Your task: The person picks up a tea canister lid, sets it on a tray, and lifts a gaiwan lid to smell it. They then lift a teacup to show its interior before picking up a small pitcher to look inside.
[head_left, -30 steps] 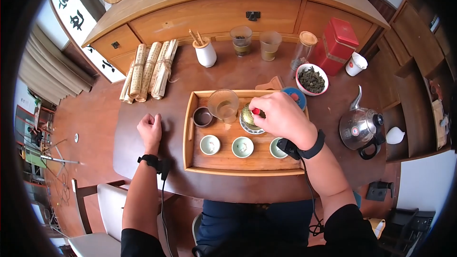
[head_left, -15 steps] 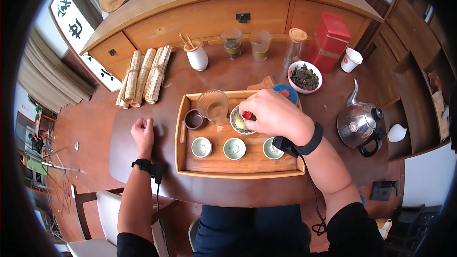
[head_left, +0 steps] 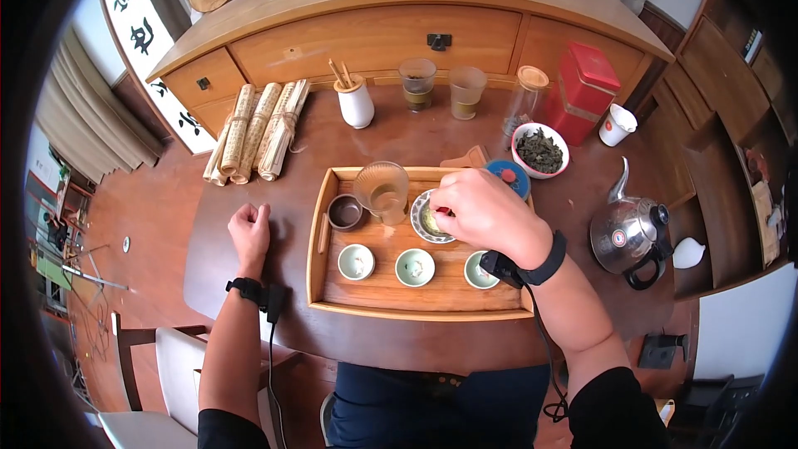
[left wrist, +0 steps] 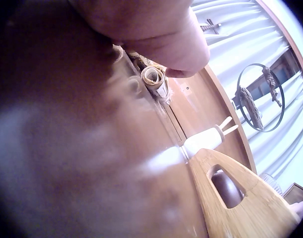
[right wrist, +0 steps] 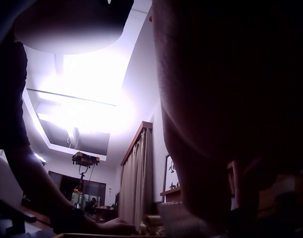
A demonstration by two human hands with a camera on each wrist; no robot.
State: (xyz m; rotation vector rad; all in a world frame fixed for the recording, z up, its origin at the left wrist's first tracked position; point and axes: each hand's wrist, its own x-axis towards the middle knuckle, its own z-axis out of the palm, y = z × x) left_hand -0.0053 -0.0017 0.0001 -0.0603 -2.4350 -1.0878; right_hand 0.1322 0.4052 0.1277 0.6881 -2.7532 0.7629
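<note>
Right hand: fingers narrowed, pinching a small red knob at their tips. Beneath them lies the patterned bowl — on the tray; beyond them, a blue disc. Left hand: fingers loosely curled, holding nothing — tray to their right.

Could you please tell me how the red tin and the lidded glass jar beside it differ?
The red tin is opaque and boxy, while the glass jar is clear and rounded. The red tin is also wider than the glass jar. Both stand upright on the table.
</note>
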